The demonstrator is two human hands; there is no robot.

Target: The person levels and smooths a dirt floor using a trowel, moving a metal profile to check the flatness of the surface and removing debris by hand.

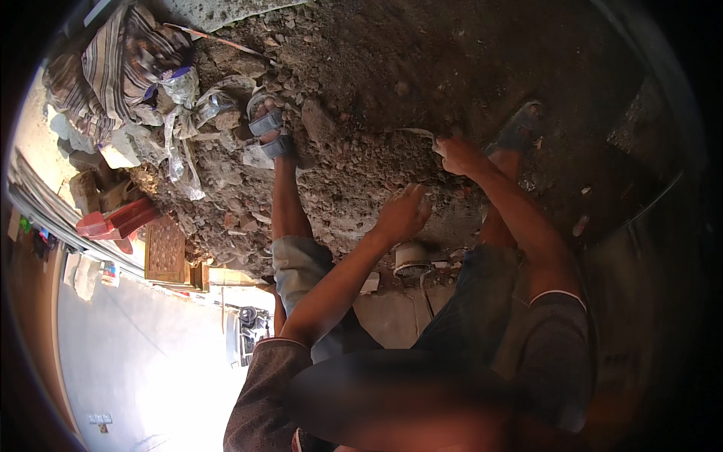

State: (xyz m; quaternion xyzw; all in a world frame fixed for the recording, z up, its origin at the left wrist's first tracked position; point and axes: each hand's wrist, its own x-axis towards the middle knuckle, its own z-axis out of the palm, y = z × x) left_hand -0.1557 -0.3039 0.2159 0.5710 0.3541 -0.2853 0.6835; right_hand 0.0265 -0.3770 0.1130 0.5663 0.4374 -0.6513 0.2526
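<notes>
Rubble and loose soil (346,169) spread beneath both of my hands. My right hand (459,156) is closed round one end of a thin, pale, curved strip (416,132), whose other end reaches left over the dirt; its exact kind does not show. Lower and to the left, my left hand (405,215) is held just over the soil with its fingers curled in. Whatever those fingers hold, if anything, is hidden. Between my legs, close below my left hand, sits a small round greyish container (411,256).
My sandalled left foot (269,128) rests among stones, by crumpled clear plastic (182,154). A striped cloth (124,64) lies at the far left, near a red metal piece (120,220) and a wooden panel (165,248). A thin stick (222,43) lies on the rubble. My right foot (520,128) stands in shadow.
</notes>
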